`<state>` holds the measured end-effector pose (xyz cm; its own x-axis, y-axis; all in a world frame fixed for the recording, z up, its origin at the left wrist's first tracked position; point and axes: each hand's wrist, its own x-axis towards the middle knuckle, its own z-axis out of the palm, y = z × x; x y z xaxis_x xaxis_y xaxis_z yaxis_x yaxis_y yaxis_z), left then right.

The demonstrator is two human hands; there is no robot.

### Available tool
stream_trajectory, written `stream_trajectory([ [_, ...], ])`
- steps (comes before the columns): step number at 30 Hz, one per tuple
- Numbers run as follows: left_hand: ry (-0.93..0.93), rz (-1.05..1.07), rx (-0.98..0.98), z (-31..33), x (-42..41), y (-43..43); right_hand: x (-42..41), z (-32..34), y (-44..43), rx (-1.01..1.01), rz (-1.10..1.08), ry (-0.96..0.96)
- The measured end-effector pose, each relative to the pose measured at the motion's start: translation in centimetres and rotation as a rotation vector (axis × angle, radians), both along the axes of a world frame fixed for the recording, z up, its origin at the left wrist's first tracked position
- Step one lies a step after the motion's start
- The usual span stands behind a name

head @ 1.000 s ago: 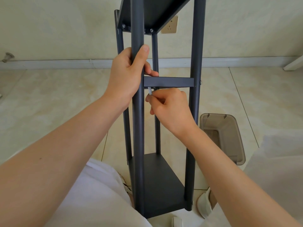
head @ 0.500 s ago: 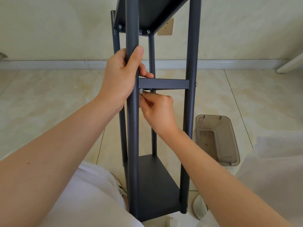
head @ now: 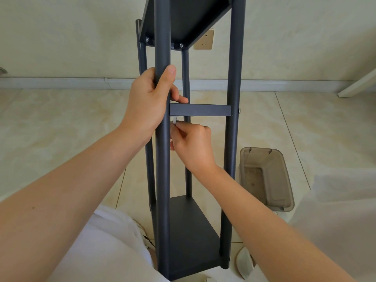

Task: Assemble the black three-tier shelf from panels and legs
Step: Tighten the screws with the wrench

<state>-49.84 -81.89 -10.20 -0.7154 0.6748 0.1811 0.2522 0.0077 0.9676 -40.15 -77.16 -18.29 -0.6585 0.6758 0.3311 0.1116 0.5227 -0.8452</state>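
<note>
shelf [head: 191, 226] stands on floor [head: 61, 129], nearly built | our left hand [head: 148, 104] wraps leg [head: 162, 180] just above mid panel [head: 200, 110] | our right hand [head: 193, 145] pinches small tool [head: 175, 120] just under it | we think only tightening this end is left

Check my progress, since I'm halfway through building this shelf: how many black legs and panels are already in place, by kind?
Legs: 4
Panels: 3, the middle one seen edge-on
Total: 7
</note>
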Motion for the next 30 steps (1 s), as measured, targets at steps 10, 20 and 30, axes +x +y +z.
stream_trajectory([
  [10, -0.013, 0.033, 0.009, 0.1, -0.3, -0.3, 6.7, 8.0, 3.0, -0.387, 0.269, -0.546],
  [20, -0.005, 0.083, 0.013, 0.1, -1.0, -0.4, 7.5, 13.9, 9.7, -0.208, 0.195, -0.614],
  [30, 0.043, 0.029, 0.022, -0.4, -0.2, -0.5, 7.2, 11.9, 13.0, -0.375, 0.071, -0.347],
])
